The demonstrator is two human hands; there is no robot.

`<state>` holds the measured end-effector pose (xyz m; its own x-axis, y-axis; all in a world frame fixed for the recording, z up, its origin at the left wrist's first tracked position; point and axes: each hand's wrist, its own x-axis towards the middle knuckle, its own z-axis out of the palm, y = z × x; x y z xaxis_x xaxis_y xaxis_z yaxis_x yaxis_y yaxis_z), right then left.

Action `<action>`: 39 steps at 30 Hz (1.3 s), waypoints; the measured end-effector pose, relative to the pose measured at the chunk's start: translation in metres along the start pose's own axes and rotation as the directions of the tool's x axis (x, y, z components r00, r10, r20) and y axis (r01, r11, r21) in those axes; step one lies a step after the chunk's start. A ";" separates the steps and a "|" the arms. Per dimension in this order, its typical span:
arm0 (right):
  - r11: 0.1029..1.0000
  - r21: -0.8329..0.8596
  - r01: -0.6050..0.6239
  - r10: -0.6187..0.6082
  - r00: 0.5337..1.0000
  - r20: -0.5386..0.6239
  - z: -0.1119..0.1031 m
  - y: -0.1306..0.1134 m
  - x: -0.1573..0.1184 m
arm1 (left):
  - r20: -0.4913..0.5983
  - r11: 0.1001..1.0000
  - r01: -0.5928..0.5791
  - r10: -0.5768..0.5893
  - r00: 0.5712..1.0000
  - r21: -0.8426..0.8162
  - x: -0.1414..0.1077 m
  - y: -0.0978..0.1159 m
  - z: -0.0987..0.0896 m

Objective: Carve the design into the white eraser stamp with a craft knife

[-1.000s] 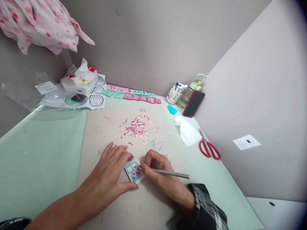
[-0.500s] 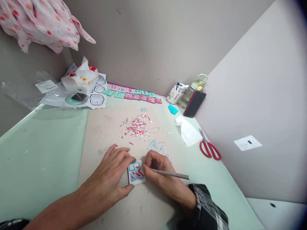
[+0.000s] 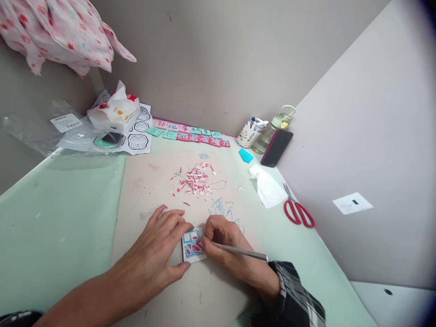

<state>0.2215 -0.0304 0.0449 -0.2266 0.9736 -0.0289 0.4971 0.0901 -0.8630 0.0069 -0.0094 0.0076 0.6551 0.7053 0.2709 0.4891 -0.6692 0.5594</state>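
My left hand (image 3: pixel 166 238) lies on the board, its thumb and index finger gripping the lower and upper edges of a small square rubber block (image 3: pixel 199 259). The block has a white face with blue outlined strokes, and red shows where the surface is cut away. In my right hand (image 3: pixel 226 243) is a craft knife (image 3: pixel 243 251), pinched like a pen at the block's right side. Its slim silver handle slants down to the right. My fingers hide the blade tip. Beyond both hands sits a pile of red and white shavings (image 3: pixel 197 179).
A beige board (image 3: pixel 136 172) lies under the work. Behind it are rows of carved pink and green blocks (image 3: pixel 189 136). To the right are a crumpled tissue (image 3: pixel 267 186), red-handled scissors (image 3: pixel 298 212), a phone (image 3: pixel 276 148), a bottle (image 3: pixel 261 144) and a pen cup (image 3: pixel 250 134).
My right hand has shifted very slightly, and the rear end of the knife handle has dipped a little and moved left. My left hand and the block look unmoved.
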 end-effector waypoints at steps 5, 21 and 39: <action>0.999 0.046 -0.024 0.024 1.000 -0.004 0.001 -0.001 -0.001 | -0.005 1.000 -0.005 0.005 1.000 0.001 0.000 0.000 0.000; 0.994 0.089 -0.064 0.066 0.998 -0.021 0.000 -0.003 -0.001 | -0.004 1.000 0.016 -0.016 1.000 0.015 0.001 0.000 -0.001; 0.997 0.060 -0.045 0.045 0.999 -0.003 -0.004 -0.007 -0.001 | 0.028 1.000 0.019 -0.019 0.999 -0.007 0.001 0.000 -0.001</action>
<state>0.2214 -0.0314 0.0527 -0.2012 0.9773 -0.0666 0.4559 0.0333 -0.8894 0.0066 -0.0087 0.0089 0.6614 0.7111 0.2386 0.4973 -0.6539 0.5702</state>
